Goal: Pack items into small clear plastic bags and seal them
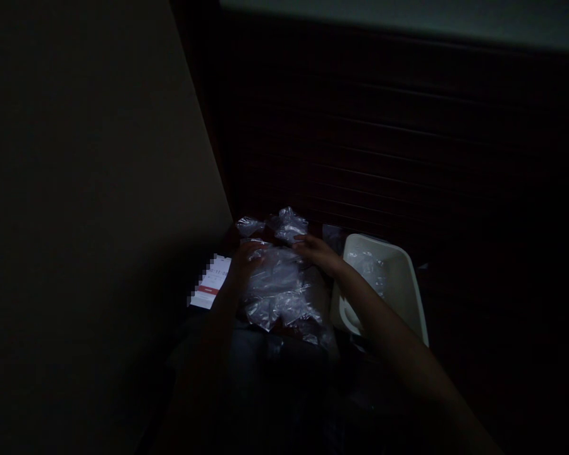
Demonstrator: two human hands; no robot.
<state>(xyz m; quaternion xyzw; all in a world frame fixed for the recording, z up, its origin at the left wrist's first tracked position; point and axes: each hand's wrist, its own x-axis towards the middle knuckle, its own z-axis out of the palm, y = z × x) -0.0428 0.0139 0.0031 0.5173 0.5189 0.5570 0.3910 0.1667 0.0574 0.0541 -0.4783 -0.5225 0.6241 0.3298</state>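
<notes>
Clear, crinkled plastic bags (277, 278) lie in a loose heap before me, their folds shining in the dim light. At the heap's upper left, my left hand (246, 259) rests against the plastic with its fingers extended; shadow hides part of it. From the right, my right hand (317, 250) reaches across the heap's upper edge, fingers stretched out and apart. Just beyond its fingertips is another bunched clear bag (290, 226). A smaller crumpled bag (250, 225) lies farther back on the left.
A pale plastic bin (415, 297) with clear plastic inside stands to the right, below my forearm. On the left a lit phone (213, 284) shows a timer. A plain wall panel (99, 158) rises at the left, and dark slatted wood (384, 126) stands behind.
</notes>
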